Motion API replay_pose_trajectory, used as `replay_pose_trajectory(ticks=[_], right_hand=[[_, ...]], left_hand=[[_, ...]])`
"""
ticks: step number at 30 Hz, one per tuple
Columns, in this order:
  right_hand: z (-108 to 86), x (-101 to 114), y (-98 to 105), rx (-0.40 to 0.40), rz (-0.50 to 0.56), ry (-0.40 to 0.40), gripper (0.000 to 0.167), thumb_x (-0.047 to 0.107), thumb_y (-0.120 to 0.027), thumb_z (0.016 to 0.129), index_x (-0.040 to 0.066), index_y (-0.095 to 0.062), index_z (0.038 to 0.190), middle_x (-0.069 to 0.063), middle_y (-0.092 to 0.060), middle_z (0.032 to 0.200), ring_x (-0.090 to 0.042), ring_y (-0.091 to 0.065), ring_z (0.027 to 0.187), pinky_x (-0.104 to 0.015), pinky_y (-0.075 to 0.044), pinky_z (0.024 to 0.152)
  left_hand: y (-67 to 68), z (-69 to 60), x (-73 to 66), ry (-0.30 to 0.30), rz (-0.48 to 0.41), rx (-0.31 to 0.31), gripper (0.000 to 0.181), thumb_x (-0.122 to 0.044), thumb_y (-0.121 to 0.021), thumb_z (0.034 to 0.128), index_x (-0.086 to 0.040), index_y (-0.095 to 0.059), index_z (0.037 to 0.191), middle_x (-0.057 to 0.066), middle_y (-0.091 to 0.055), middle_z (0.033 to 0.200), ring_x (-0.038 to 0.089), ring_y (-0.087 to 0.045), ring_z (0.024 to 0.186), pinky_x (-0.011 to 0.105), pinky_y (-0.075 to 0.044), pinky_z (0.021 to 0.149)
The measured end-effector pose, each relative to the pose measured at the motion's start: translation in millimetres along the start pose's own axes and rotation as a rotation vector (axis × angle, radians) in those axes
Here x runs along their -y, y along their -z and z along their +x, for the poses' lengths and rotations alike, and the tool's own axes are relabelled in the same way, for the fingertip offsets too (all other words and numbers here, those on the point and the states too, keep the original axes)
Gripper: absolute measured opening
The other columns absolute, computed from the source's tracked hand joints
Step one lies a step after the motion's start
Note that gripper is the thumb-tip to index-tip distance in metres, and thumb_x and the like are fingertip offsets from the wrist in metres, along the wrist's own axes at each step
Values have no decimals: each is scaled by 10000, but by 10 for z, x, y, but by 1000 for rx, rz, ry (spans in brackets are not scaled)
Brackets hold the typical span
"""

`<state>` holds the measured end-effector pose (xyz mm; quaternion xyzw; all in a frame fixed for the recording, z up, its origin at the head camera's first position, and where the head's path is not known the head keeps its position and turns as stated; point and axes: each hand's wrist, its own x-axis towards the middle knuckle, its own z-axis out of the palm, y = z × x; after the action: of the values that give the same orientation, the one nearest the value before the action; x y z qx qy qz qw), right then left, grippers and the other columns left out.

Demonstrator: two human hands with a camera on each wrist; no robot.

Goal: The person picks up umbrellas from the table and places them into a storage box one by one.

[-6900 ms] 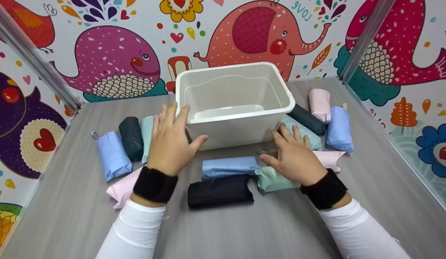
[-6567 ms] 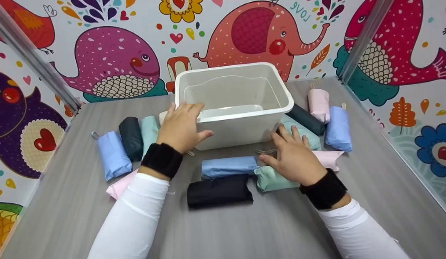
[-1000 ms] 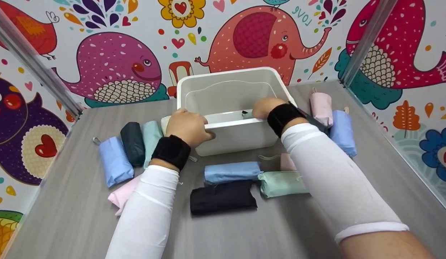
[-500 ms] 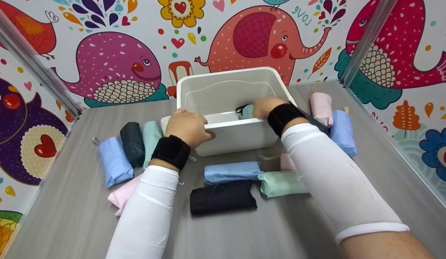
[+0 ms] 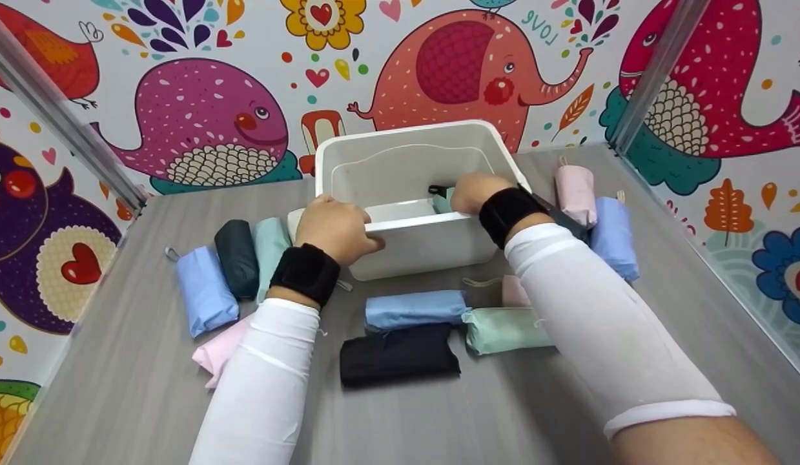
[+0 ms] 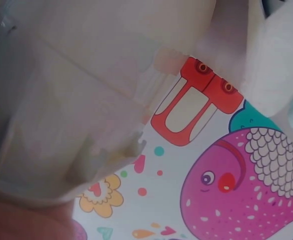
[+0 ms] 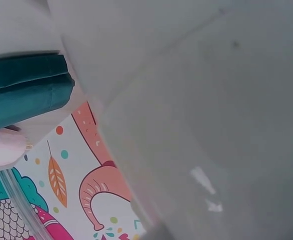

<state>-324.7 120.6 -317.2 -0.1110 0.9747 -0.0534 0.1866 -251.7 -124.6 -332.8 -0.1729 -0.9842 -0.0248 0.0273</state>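
A white plastic bin (image 5: 425, 248) stands at the back of the table. My left hand (image 5: 334, 231) grips its front rim near the left corner, thumb outside. Over the front rim on the right, my right hand (image 5: 478, 192) reaches inside and holds a light teal folded umbrella (image 5: 442, 203) low in the bin. The umbrella's black strap end sticks out to the left; my fingers and the rest of it are hidden. In the left wrist view the bin wall (image 6: 86, 100) fills much of the picture. The right wrist view shows the bin wall (image 7: 196, 125) too, without the held umbrella.
In front of the bin lie folded umbrellas: blue (image 5: 415, 309), black (image 5: 400, 356), mint (image 5: 508, 330) and pink (image 5: 516, 292). Left are blue (image 5: 207, 290), dark green (image 5: 236, 259), teal (image 5: 270, 248) and pink ones (image 5: 220, 352). Right are pink (image 5: 575, 194), blue (image 5: 613, 236) and dark green ones (image 7: 26, 90).
The light teal umbrella has gone from beside the bin's right side into the bin in my right hand. Lately its strap end has come into view. My left hand has closed on the rim.
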Motion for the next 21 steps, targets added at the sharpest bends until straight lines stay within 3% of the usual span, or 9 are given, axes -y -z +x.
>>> replay_pose_trajectory(ticks=[4, 11, 15, 18, 21], right_hand=[[-30, -3, -16, -61, 27, -3, 324, 159, -439, 904, 19, -731, 904, -202, -709, 1167, -285, -545, 868, -357, -424, 733], [-110, -11, -99, -270, 201, -51, 276, 192, -472, 931, 65, -688, 817, -106, -615, 830, -298, -541, 736, -376, -396, 618], [-141, -25, -133, -362, 345, -23, 353, 217, -482, 985, 39, -740, 1147, -156, -730, 1052, -342, -636, 934, -459, -519, 806], [-169, -47, -143, -419, 433, 39, 424, 223, -508, 1014, 34, -676, 1354, -169, -717, 1311, -348, -645, 1113, -511, -515, 996], [-201, -85, -150, -483, 524, 97, 396, 199, -530, 1002, 33, -693, 1323, -156, -723, 1298, -318, -642, 1119, -485, -512, 1010]], left_hand=[[-9, -1, 6, -8, 10, -11, 365, -465, -749, 885, -108, -819, 915, 57, -786, 799, 301, -738, 913, 439, -447, 1029], [-4, -10, 0, -8, 5, -7, 386, -484, -751, 895, -107, -823, 932, 57, -782, 788, 296, -732, 912, 443, -451, 1035], [-4, -10, 5, -10, 2, -3, 392, -486, -753, 900, -103, -827, 946, 56, -780, 779, 290, -732, 900, 443, -454, 1038], [-1, -10, 7, -10, -2, -5, 397, -489, -759, 901, -101, -828, 953, 55, -777, 769, 290, -729, 891, 446, -456, 1039], [-6, -3, 6, -7, -1, -7, 402, -494, -761, 901, -103, -829, 963, 52, -774, 762, 288, -725, 888, 449, -459, 1036]])
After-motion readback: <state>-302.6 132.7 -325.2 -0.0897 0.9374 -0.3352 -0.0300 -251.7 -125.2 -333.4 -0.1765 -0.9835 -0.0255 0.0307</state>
